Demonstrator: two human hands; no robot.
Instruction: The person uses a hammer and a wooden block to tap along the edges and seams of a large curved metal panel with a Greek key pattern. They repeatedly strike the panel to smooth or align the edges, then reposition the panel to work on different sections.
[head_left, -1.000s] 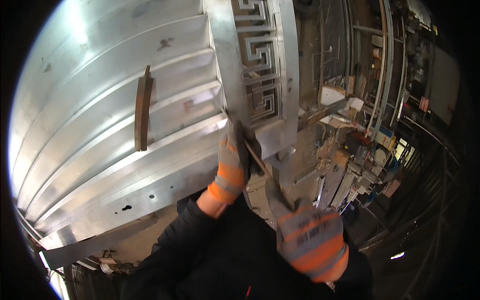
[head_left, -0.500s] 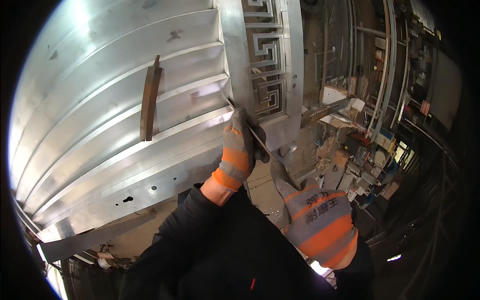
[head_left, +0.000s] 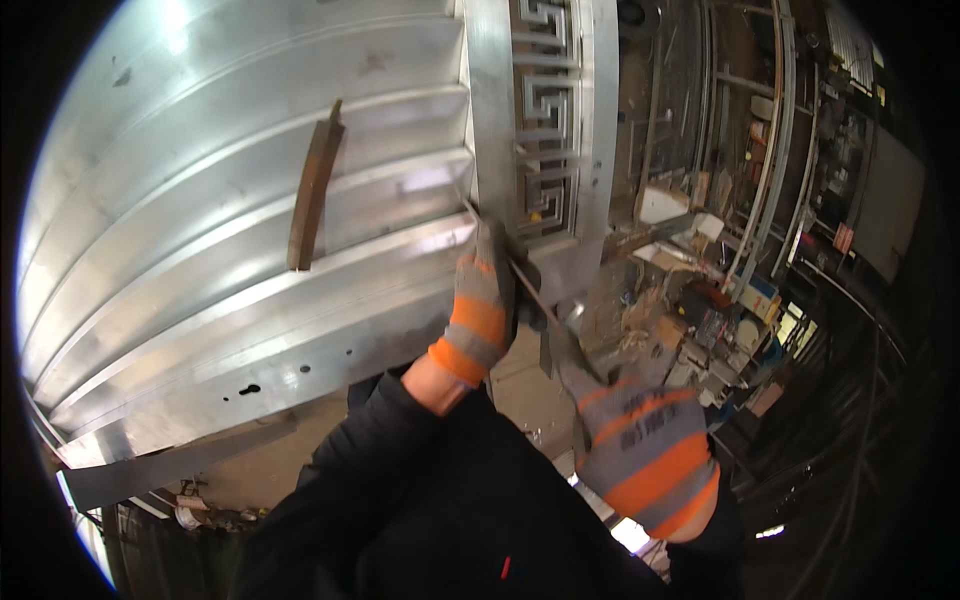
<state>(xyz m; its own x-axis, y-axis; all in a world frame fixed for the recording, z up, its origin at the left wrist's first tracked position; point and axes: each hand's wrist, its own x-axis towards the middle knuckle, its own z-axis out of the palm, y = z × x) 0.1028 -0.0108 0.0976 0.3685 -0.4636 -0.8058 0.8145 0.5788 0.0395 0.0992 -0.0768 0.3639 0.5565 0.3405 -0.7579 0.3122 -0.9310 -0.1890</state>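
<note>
Across my body lies a large silvery metal door panel (head_left: 400,215) with ridged slats and a strip of square-spiral openwork (head_left: 550,105). My left hand (head_left: 487,300), in a grey and orange glove, is closed around the front part of a thin metal rod (head_left: 528,287) that looks like a file. The rod's tip touches or nearly touches the corner where a slat meets the flat upright. Gripping the rod's rear end is my right hand (head_left: 640,440), gloved the same way; its fingertips are partly hidden.
A brown, rusty metal bar (head_left: 318,195) lies across the slats left of my hands. A dark flat strip (head_left: 180,465) sits below the panel's near edge. At the right are boxes and scrap (head_left: 700,310) on the floor, beside long metal bars (head_left: 770,160).
The panel and the brown bar have shifted slightly in view. Both hands keep their hold on the rod; the right hand sits slightly lower and is blurred.
</note>
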